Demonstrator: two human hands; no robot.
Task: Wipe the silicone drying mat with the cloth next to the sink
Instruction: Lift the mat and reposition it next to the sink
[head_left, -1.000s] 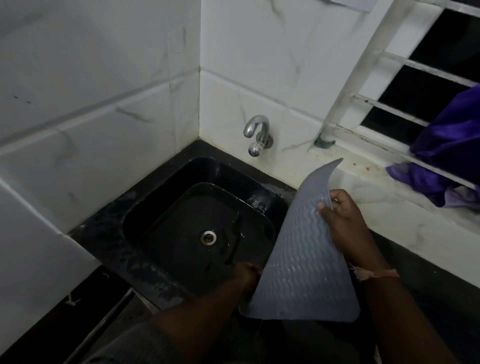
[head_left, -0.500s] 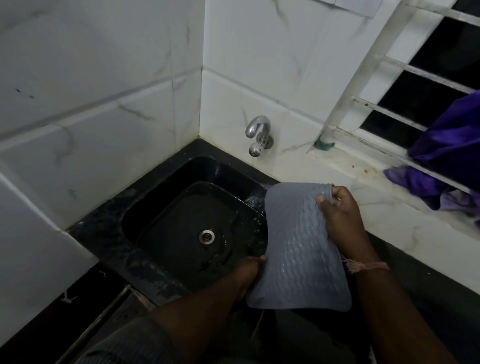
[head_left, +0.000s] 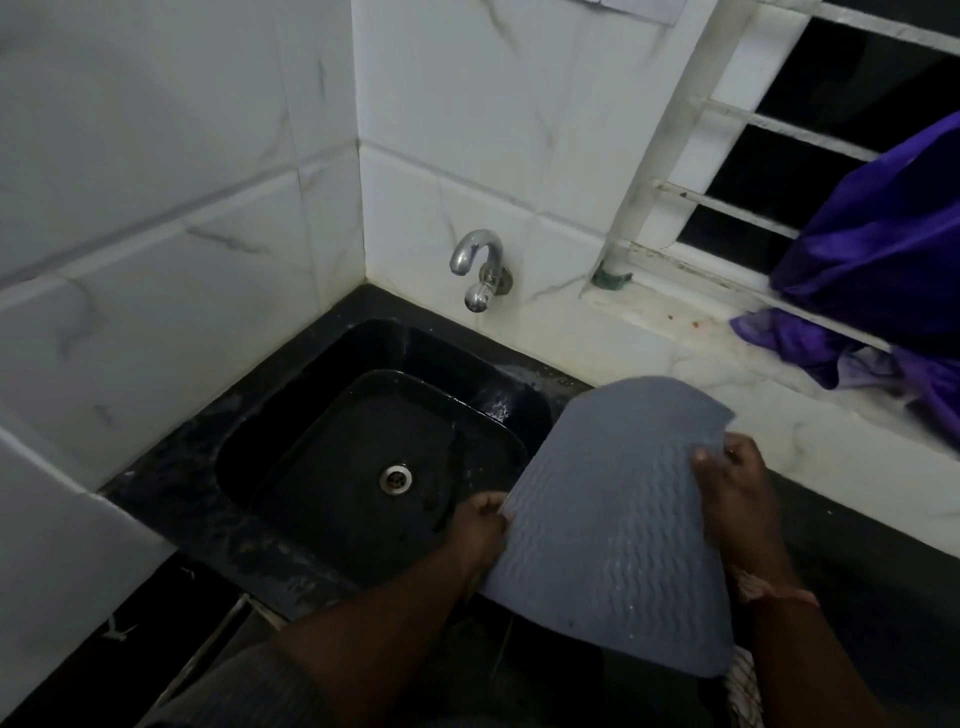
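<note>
I note the drying mat (head_left: 613, 525) is matt grey silicone with raised wavy ribs. The sink (head_left: 291, 457) is glossy black, wet in places. The tap (head_left: 475, 260) is polished chrome metal. Wall tiles (head_left: 156, 156) are glazed white marble-look. The purple cloth (head_left: 883, 249) has a satin sheen.

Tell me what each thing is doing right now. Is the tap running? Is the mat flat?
Drying mat: held up, bowed, not flat.
Left hand: grips the mat's left edge.
Right hand: pinches the mat's right edge near the top.
Tap: no water seen running.
Sink: wet, with nothing in the basin; drain uncovered.
Purple cloth: draped over the window bars.
</note>
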